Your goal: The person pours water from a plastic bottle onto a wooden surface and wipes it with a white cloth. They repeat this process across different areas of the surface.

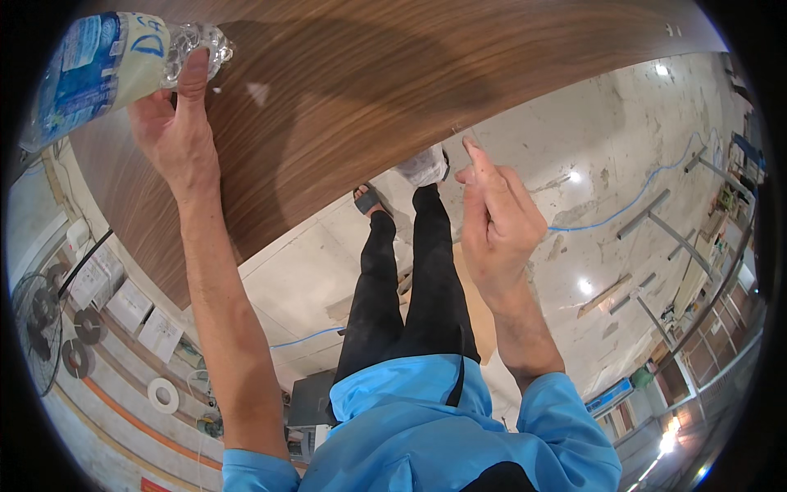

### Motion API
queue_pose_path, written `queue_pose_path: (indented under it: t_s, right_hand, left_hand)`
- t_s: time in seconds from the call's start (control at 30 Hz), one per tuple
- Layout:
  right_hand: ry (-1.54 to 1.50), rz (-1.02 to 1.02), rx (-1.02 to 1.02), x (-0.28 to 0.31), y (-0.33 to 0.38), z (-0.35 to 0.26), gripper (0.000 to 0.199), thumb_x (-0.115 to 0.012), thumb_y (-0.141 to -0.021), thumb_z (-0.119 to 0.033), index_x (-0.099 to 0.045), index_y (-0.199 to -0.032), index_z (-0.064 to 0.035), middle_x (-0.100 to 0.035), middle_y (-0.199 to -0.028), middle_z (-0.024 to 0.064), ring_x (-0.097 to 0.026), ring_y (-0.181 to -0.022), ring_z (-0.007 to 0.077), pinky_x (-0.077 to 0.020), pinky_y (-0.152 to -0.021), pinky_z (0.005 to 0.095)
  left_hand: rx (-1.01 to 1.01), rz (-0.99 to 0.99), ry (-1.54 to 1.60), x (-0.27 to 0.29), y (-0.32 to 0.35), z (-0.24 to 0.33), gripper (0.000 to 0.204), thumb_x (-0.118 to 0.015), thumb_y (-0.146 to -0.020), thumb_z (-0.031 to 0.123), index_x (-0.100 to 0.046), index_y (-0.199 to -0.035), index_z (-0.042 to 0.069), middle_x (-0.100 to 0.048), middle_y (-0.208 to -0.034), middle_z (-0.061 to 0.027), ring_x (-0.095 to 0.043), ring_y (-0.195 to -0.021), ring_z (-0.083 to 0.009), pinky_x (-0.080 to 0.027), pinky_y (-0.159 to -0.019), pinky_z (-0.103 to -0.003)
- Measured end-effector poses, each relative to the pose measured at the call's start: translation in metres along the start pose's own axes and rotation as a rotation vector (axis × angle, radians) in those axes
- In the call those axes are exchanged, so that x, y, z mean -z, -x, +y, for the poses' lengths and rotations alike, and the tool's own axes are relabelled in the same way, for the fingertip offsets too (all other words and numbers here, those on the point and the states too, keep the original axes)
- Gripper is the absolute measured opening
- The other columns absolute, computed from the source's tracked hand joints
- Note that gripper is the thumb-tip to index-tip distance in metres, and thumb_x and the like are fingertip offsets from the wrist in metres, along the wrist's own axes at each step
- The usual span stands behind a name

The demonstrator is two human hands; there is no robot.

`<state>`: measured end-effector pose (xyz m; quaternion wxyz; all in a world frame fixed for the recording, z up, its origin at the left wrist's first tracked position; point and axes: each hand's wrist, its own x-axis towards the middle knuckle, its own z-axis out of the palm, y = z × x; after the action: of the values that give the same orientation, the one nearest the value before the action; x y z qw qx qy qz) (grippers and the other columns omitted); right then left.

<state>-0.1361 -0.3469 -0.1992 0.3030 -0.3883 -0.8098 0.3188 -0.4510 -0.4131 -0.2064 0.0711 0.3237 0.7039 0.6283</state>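
Note:
My left hand is wrapped round the neck end of a clear plastic bottle with a blue label, the thumb lying over the ribbed neck. The bottle is tilted, its mouth end toward the right, above the left part of a brown wood-grain board. A pale strip with handwriting runs round the bottle. Past the board's near edge, my right hand is closed, thumb against the index finger and the other fingers curled in. Whatever is at its fingertips is too small to make out.
Below the board are my feet, one in a dark sandal, and a whitish crumpled thing by the other. A blue hose crosses the floor. Metal bars stand at the right; white boxes and a fan are at the left.

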Motion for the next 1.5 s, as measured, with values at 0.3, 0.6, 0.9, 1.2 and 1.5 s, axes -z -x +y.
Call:
queue_pose_path:
  t_s: [0.3, 0.6, 0.9, 1.2, 1.5]
  right_hand:
    - [-0.003, 0.015, -0.001, -0.008, -0.007, 0.001, 0.039, -0.062, -0.091, 0.013, -0.072, -0.127, 0.0017, -0.072, -0.088, 0.0148, -0.07, -0.074, 0.0169, -0.0516, -0.063, 0.0263]
    - [-0.007, 0.008, -0.049, -0.004, -0.009, 0.006, 0.041, -0.062, -0.09, 0.014, -0.072, -0.128, 0.0006, -0.072, -0.088, 0.0139, -0.07, -0.075, 0.0167, -0.0524, -0.064, 0.0261]
    - [0.021, 0.001, -0.009, -0.004, -0.01, 0.005, 0.041, -0.062, -0.09, 0.014, -0.072, -0.127, 0.0008, -0.071, -0.087, 0.0137, -0.07, -0.075, 0.0172, -0.0522, -0.064, 0.0262]
    - [0.021, -0.025, 0.044, -0.005, -0.011, 0.005, 0.04, -0.062, -0.09, 0.014, -0.072, -0.126, 0.0008, -0.071, -0.085, 0.0134, -0.068, -0.072, 0.0172, -0.0513, -0.063, 0.0267]
    - [-0.009, 0.013, -0.037, -0.004, -0.011, 0.006, 0.04, -0.062, -0.091, 0.014, -0.072, -0.127, 0.0003, -0.07, -0.085, 0.013, -0.066, -0.069, 0.015, -0.0491, -0.059, 0.0254]
  left_hand:
    - [-0.014, 0.003, -0.023, -0.001, -0.006, -0.005, 0.059, -0.086, -0.089, 0.02, -0.055, -0.135, -0.001, -0.064, -0.128, -0.0098, -0.061, -0.116, -0.0201, -0.046, -0.104, -0.035]
    - [-0.002, -0.008, -0.017, 0.0, -0.006, -0.006, 0.06, -0.086, -0.09, 0.021, -0.055, -0.136, 0.0, -0.064, -0.128, -0.0096, -0.06, -0.118, -0.0199, -0.046, -0.105, -0.035]
    - [0.008, -0.002, -0.057, 0.002, -0.008, -0.006, 0.061, -0.087, -0.089, 0.022, -0.055, -0.136, 0.0, -0.064, -0.128, -0.0096, -0.06, -0.118, -0.0193, -0.046, -0.104, -0.035]
    - [-0.006, -0.002, -0.049, 0.003, -0.008, -0.009, 0.061, -0.087, -0.089, 0.021, -0.055, -0.136, 0.0, -0.064, -0.128, -0.0098, -0.06, -0.118, -0.0195, -0.046, -0.104, -0.034]
    - [0.009, -0.011, -0.038, 0.002, -0.009, -0.007, 0.061, -0.087, -0.089, 0.019, -0.054, -0.137, -0.001, -0.064, -0.129, -0.0094, -0.06, -0.117, -0.0187, -0.046, -0.103, -0.034]
